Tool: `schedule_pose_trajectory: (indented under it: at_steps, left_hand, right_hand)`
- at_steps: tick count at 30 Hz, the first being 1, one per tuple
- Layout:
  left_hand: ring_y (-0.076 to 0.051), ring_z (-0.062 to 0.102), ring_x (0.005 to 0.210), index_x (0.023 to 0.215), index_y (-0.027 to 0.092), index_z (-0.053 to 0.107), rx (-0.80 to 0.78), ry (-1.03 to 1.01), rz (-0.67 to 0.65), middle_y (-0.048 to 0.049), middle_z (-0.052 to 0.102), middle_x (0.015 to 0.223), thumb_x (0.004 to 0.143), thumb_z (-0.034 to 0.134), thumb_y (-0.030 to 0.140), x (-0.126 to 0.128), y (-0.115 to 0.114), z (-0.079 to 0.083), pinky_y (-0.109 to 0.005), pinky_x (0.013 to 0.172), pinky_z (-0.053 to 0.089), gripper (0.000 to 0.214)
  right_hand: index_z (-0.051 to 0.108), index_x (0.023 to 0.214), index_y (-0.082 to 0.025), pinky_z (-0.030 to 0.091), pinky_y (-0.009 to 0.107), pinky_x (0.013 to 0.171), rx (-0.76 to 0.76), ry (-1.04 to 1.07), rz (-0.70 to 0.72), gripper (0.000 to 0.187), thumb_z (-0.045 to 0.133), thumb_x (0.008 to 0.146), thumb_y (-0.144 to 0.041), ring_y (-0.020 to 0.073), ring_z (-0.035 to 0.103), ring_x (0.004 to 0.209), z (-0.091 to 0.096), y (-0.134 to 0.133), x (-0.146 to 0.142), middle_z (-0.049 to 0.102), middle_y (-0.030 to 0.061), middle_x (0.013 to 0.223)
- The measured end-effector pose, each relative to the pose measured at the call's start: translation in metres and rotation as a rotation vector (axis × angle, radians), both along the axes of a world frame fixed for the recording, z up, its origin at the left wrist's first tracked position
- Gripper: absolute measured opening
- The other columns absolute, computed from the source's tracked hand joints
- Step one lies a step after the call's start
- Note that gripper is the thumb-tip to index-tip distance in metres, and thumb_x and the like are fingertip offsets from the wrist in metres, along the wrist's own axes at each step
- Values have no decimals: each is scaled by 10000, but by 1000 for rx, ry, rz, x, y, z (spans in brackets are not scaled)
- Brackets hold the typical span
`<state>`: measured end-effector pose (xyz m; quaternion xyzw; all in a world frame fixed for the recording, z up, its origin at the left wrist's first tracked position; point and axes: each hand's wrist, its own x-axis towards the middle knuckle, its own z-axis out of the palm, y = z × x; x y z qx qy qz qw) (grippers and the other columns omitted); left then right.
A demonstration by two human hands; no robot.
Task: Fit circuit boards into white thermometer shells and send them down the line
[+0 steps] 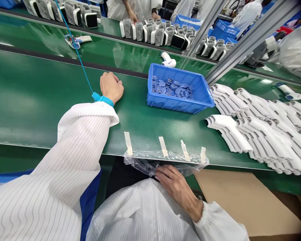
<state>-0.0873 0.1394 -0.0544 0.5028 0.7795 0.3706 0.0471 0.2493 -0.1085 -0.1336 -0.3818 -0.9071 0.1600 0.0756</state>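
Striped sleeve [62, 167] leads to a clenched left hand [111, 87] on the bench [27, 100]; the right hand [177, 187] meets a plastic bag [140, 164], grip unclear. Likely pausing; picking needs the left uncurled.

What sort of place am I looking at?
Likely an electronics assembly line: a corded wrist strap by the left hand, a blue bin of small blue parts, and stacked white plastic shells.

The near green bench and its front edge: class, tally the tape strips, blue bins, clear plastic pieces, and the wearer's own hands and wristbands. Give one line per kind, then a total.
Tape strips: 4
Blue bin: 1
Clear plastic piece: 1
Hands (left hand, right hand): 2
Blue wristband: 1
Total: 9
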Motion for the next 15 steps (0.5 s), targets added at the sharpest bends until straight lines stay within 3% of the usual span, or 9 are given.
schedule_pose_trajectory:
  at_steps: [4,8,11,15]
  left_hand:
    - [-324,558,1148,801,203,554,-6,-26,-9,-107,609,1087,817,648,184,0,0,0,-486,1053,432,98]
    - [-329,563,1111,791,192,560,9,-24,-23,-108,609,1051,803,664,185,-1,2,-1,-506,1042,442,105]
    - [-324,566,1086,784,192,568,24,-17,-25,-106,615,1020,802,660,193,-1,3,-3,-506,1031,455,93]
    - [-327,560,1096,811,188,591,19,-15,-19,-112,613,1039,800,647,180,-2,3,-4,-502,1036,453,57]
  right_hand:
    - [712,1052,-190,597,300,844,21,260,-181,273,442,1027,-226,164,702,928,17,-17,-2,750,71,1042]
    - [717,1042,-177,602,320,780,-48,-8,-405,320,407,1035,-255,203,730,863,6,6,-25,762,93,981]
    - [704,1150,-147,582,407,849,-52,-163,-389,298,452,993,-179,270,725,945,-15,41,-44,746,145,1094]
    - [673,1229,-205,534,436,971,-81,-231,-258,284,539,979,-222,232,695,1033,-30,59,-45,722,112,1182]
